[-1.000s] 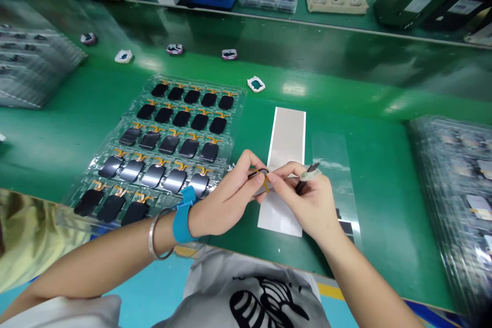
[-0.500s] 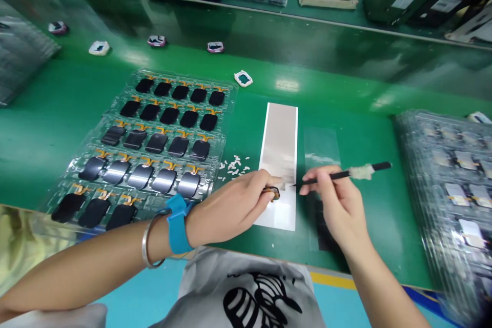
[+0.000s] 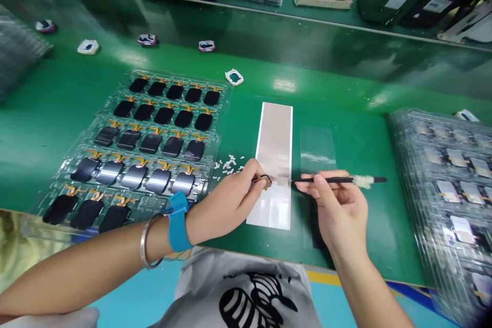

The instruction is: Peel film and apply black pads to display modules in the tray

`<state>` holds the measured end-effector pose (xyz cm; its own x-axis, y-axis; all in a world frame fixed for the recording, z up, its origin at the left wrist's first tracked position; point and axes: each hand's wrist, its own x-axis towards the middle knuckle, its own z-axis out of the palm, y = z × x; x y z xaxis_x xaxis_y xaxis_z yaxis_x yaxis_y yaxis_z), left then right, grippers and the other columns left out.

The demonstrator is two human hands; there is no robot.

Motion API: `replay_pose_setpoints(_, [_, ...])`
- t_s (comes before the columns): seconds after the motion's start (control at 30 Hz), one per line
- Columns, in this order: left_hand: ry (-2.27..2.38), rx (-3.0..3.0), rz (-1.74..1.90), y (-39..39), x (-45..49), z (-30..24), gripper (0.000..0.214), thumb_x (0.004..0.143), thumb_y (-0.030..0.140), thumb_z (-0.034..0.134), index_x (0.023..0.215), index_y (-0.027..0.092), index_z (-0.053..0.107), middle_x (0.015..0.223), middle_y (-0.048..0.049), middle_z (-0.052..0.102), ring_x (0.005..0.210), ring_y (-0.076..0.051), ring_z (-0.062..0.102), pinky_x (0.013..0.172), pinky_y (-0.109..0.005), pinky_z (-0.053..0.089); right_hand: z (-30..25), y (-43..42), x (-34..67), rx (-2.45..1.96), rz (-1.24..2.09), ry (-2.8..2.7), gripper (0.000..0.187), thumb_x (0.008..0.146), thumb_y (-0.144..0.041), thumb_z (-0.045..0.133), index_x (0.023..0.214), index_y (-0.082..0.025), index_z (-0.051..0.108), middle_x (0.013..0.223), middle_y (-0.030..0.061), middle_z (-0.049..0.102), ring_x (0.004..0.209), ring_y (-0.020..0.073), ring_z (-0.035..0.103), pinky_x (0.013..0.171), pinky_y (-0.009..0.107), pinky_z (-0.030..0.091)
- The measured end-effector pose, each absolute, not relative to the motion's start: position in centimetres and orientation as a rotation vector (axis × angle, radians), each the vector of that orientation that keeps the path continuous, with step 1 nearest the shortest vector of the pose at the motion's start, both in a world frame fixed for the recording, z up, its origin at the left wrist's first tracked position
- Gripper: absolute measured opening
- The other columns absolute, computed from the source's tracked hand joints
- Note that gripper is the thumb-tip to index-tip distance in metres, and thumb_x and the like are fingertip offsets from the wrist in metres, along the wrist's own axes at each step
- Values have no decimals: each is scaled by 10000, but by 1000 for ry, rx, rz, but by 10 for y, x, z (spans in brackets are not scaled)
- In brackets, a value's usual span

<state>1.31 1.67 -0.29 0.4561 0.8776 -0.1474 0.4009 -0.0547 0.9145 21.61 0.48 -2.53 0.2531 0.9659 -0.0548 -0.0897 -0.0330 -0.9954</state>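
Observation:
My left hand (image 3: 242, 189), closed, pinches a small black display module (image 3: 268, 182) with an orange-gold flex cable; most of it is hidden by the fingers. Beneath it lies a long adhesive strip sheet (image 3: 273, 138), pinkish-grey on its far part and white on its near part. My right hand (image 3: 340, 205) grips a thin black pointed tool (image 3: 340, 180) with whitish tape wrapped near its back end. Its fine tip points left above the sheet, a short gap from the module. Whether the tip touches the sheet, I cannot tell.
On the left, a clear tray (image 3: 226, 107) bears rows of black display modules. White scraps (image 3: 229, 164) lie beside the sheet. A clear film (image 3: 317, 146) lies right of it, and stacked clear trays (image 3: 407, 164) stand farther right. Small framed parts (image 3: 234, 77) line the back.
My right hand has turned the tool to a more level angle. My left hand and the module have shifted slightly away from the tip. The whole view has shifted a little.

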Motion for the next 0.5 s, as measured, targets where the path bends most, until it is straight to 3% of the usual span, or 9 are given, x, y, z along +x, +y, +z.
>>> replay_pose_setpoints(0.13, [976,1212,782,13,16,-1,132,1036,341,354,977,223,351,882,-18,652,689,-116,575,654,-262,466,-15,-5,190,-1197,908,-824,110,845,-238,694,887,-180,610,812,21,709,749,187,739,708,315,644])
replay_pose_setpoints(0.23, [904,1049,837,8,19,3,103,1043,343,344,1036,241,331,769,40,590,568,-84,472,562,-224,396,-12,-11,167,-1137,903,-812,77,879,-212,646,908,-190,578,827,34,721,801,212,745,706,331,652])
replay_pose_setpoints(0.5, [783,894,866,1,19,6,204,1034,449,325,1078,251,343,807,27,515,631,-103,397,611,-258,333,-13,-15,150,-1145,848,-895,63,907,-200,585,911,-210,523,853,16,644,824,213,741,670,333,657])
